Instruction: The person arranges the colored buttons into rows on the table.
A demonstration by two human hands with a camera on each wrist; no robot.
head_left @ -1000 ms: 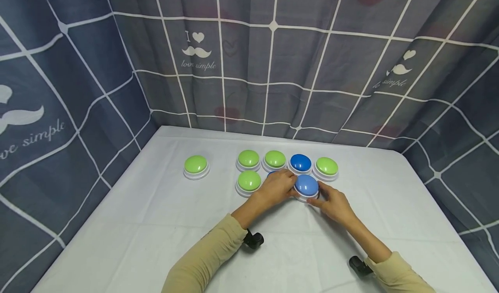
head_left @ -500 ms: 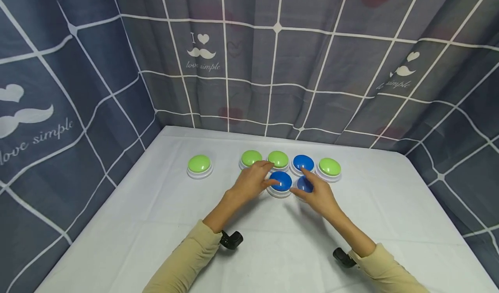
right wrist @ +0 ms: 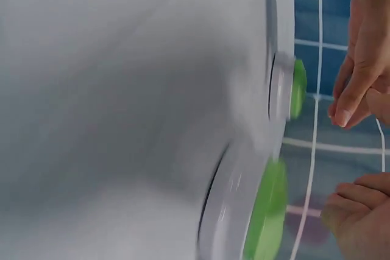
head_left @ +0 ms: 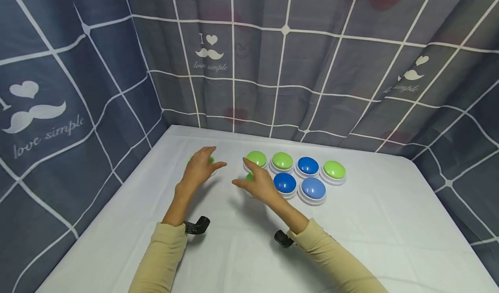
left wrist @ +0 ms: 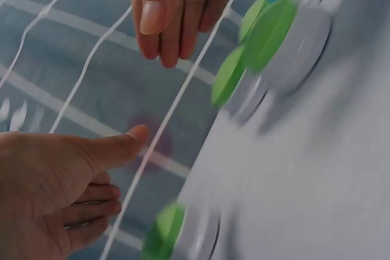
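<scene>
My left hand [head_left: 199, 169] hovers over the lone green push button [head_left: 212, 159] at the left, hiding most of it; its fingers are spread and hold nothing. In the left wrist view that button's green dome [left wrist: 163, 232] sits below the hand. Further right, my right hand [head_left: 260, 185] is in the air with thumb and fingers apart, partly covering the front green button [head_left: 250, 177]. Beside it stand a dark blue button [head_left: 285, 183] and a lighter blue button [head_left: 313, 188], each on a round white base.
Behind them runs a back row: two green buttons [head_left: 282, 160], a blue button [head_left: 308, 165] and a green button [head_left: 334, 169]. All stand on a white-covered table [head_left: 374, 223]. Grey checked curtains [head_left: 257, 59] enclose its back and sides.
Both hands have left the blue buttons and moved left, the left hand to the lone green button. The lighter blue button now stands released in the front row. The head view has turned slightly left.
</scene>
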